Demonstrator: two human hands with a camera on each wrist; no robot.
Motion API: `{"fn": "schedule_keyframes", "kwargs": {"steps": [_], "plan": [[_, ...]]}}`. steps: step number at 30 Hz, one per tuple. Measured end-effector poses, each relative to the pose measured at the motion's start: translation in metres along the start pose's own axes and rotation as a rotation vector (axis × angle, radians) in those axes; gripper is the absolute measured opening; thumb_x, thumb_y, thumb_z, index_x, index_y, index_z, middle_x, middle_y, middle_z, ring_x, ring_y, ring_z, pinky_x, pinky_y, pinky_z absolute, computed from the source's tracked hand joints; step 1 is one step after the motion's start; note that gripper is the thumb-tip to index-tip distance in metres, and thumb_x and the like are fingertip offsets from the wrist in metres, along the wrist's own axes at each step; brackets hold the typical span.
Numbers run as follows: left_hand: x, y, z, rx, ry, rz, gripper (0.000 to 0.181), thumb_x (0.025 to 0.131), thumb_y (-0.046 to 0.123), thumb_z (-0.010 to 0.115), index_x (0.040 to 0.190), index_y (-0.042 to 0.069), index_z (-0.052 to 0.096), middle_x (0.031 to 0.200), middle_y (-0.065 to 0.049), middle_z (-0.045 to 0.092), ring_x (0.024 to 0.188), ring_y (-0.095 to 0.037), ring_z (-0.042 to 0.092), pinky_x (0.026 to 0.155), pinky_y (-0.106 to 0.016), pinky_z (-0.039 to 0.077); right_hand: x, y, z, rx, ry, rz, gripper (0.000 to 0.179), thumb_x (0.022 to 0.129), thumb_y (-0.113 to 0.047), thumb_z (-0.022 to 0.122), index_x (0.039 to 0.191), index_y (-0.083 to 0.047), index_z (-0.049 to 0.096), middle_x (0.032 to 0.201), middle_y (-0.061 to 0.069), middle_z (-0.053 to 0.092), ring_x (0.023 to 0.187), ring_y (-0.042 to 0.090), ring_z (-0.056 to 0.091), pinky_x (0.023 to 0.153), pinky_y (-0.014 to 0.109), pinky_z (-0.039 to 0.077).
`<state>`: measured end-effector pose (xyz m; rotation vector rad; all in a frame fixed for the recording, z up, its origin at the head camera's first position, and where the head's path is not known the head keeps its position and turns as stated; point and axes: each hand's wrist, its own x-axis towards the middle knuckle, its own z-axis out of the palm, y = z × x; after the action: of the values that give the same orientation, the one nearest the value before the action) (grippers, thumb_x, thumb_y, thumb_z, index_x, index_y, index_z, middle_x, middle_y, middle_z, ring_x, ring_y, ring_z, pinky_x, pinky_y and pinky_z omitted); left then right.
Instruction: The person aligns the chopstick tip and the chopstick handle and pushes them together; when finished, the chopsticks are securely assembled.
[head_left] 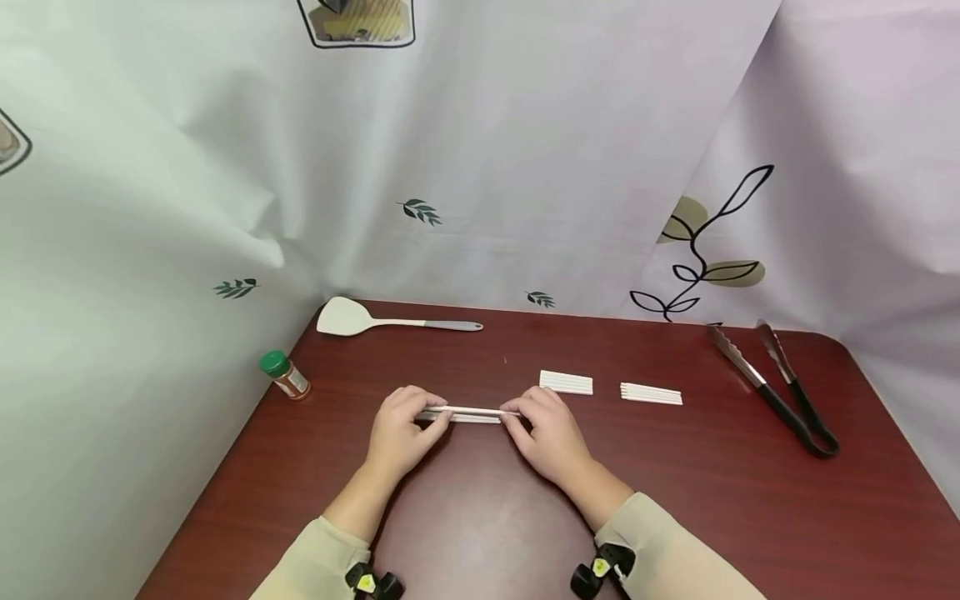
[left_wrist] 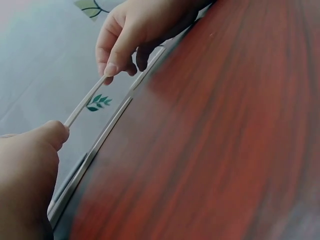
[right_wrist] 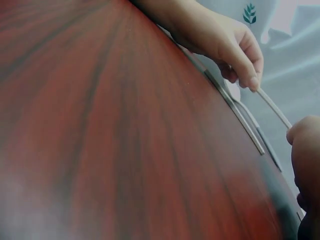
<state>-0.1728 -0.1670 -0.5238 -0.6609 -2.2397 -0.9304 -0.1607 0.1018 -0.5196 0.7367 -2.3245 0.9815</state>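
A thin white stick point(head_left: 474, 410) is held level by its two ends, just above the table. My left hand point(head_left: 401, 429) pinches its left end between thumb and fingertips. At the other end, my right hand point(head_left: 553, 435) pinches it the same way. Below and slightly nearer lies a row of pale sticks point(head_left: 477, 420) on the tabletop, partly covered by the hands. From the left wrist view, a gap shows between the held stick point(left_wrist: 86, 102) and those lying on the table. The right wrist view also shows the held stick point(right_wrist: 274, 107) raised.
Two flat groups of white sticks, one point(head_left: 566, 382) and another point(head_left: 651, 394), lie right of the hands. A white spatula point(head_left: 345, 317) lies at the back left, a green-capped seasoning jar point(head_left: 287, 377) at the left edge. Black-handled tongs point(head_left: 787, 400) lie far right. Curtain-like sheeting point(head_left: 525, 167) borders the dark-red table point(head_left: 750, 517).
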Motion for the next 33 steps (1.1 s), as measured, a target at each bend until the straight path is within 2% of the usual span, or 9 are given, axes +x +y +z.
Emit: {"fn": "schedule_keyframes", "kwargs": {"steps": [10,19,26,33], "plan": [[0.005,0.016,0.019,-0.001,-0.006,0.067,0.013,0.081,0.018,0.088,0.089,0.016,0.078,0.086,0.007,0.071,0.075,-0.018,0.064,0.075,-0.039,0.051,-0.017,0.011,-0.021,-0.01,0.043,-0.026,0.011,0.089,-0.008,0.085,0.096,-0.014,0.081,0.089,-0.007,0.067,0.087,0.016,0.061,0.081,0.036,0.049],[0.013,0.03,0.042,-0.001,-0.025,0.098,0.011,0.081,0.018,0.085,0.088,0.017,0.076,0.085,0.008,0.069,0.075,-0.018,0.063,0.07,-0.038,0.05,-0.027,0.024,-0.042,-0.01,0.047,0.011,0.011,0.09,-0.008,0.083,0.098,-0.015,0.08,0.093,-0.007,0.069,0.092,0.018,0.063,0.085,0.031,0.046],[0.017,0.042,0.058,-0.008,-0.037,0.114,0.011,0.08,0.019,0.085,0.086,0.019,0.076,0.084,0.009,0.069,0.075,-0.016,0.061,0.066,-0.035,0.048,-0.037,0.034,-0.058,-0.033,0.056,0.005,0.011,0.089,-0.009,0.084,0.098,-0.014,0.081,0.092,-0.008,0.069,0.088,0.017,0.06,0.081,0.028,0.044],[0.019,0.054,0.073,0.027,-0.053,0.103,0.012,0.08,0.021,0.087,0.085,0.019,0.076,0.084,0.008,0.069,0.076,-0.016,0.062,0.069,-0.037,0.05,-0.044,0.042,-0.07,-0.044,0.069,0.012,0.013,0.087,-0.005,0.085,0.096,-0.014,0.081,0.09,-0.007,0.068,0.087,0.018,0.061,0.085,0.032,0.043]]}}
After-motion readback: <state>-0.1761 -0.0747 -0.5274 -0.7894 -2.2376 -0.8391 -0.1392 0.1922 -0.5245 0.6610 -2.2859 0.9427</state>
